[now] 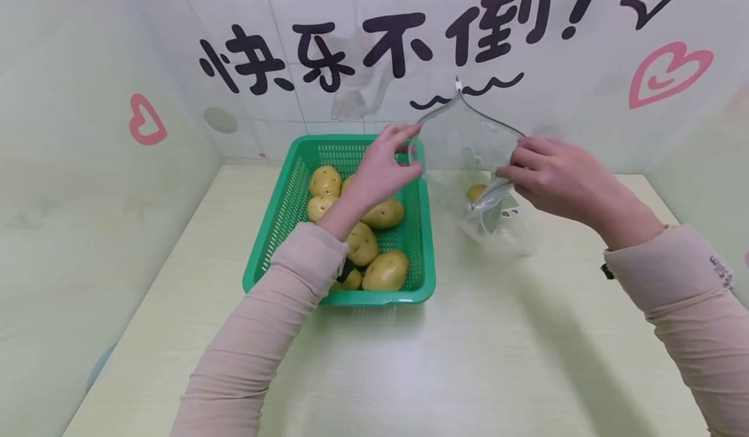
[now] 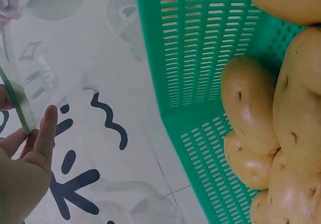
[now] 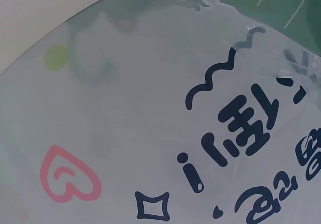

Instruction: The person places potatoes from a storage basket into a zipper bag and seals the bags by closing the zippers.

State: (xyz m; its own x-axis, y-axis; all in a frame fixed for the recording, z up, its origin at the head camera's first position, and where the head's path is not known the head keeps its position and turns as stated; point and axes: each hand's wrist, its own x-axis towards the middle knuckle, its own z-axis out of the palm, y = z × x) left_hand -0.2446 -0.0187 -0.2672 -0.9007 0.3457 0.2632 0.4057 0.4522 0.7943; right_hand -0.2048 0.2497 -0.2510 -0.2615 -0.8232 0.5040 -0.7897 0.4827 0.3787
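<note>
Bag mouth spread by two hands, potatoes waiting in basket

Step, my read: holding the bag's mouth wide for loading. Next move likely calls for one hand letting go to fetch a potato while the other props the mouth.

Layout, big to small:
- Tabletop [image 1: 480, 365]: carries basket and bag.
- Green basket [image 1: 374, 298]: left of the bag, several potatoes [image 1: 386, 271] inside. Left forearm crosses above it.
- Clear bag [image 1: 468, 164]: just right of the basket, mouth up in a diamond shape, green print low down. At least one potato [image 1: 476, 193] shows through the film; can't count further.
- Right hand [image 1: 550, 173]: fingers curled, gripping the bag's right edge. Right wrist view doesn't show the hand, so exact finger placement unclear.
- Left hand [image 1: 389, 157]: on the bag's left edge, a gap between forefinger and thumb in the head view; left wrist view shows fingertips pinching the strip [image 2: 17, 103] along the mouth. Holds no potato.

Risk: thin film could sag shut once one side is released.
</note>
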